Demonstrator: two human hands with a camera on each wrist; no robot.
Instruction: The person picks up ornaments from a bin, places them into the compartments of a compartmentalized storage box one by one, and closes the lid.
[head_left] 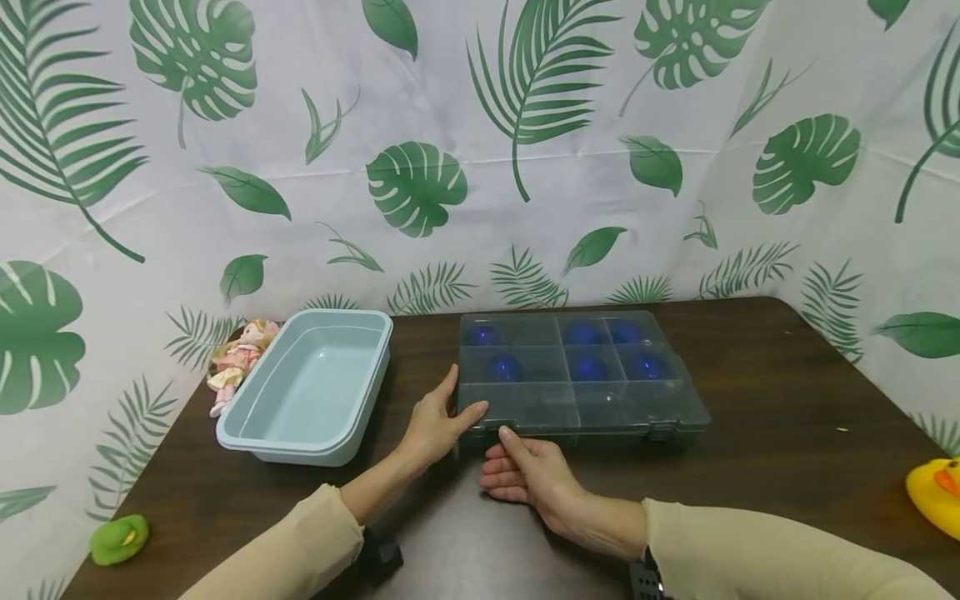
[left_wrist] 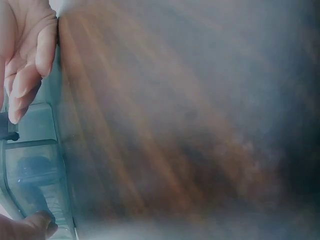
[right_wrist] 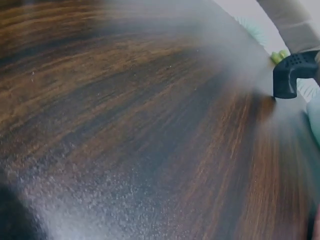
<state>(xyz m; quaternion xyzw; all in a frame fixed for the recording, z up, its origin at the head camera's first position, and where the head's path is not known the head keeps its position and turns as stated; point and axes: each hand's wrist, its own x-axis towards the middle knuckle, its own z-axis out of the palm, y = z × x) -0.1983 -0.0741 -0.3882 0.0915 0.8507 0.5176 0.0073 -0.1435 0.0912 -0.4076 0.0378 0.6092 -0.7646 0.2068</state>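
A clear plastic compartment box lies on the table with its lid down. Several shiny blue balls show through the lid in its rear compartments. At the box's front left corner is my left hand, index finger along the side and thumb on the front edge. My right hand is at the front, its thumb touching near the left latch, the other fingers loosely bent below. The left wrist view shows the right hand by the latch and the left thumb against the box wall.
A light blue basin stands left of the box, with a doll behind its left rim. A green toy duck sits at the table's left edge, a yellow duck at the right. Leaf-print cloth hangs behind.
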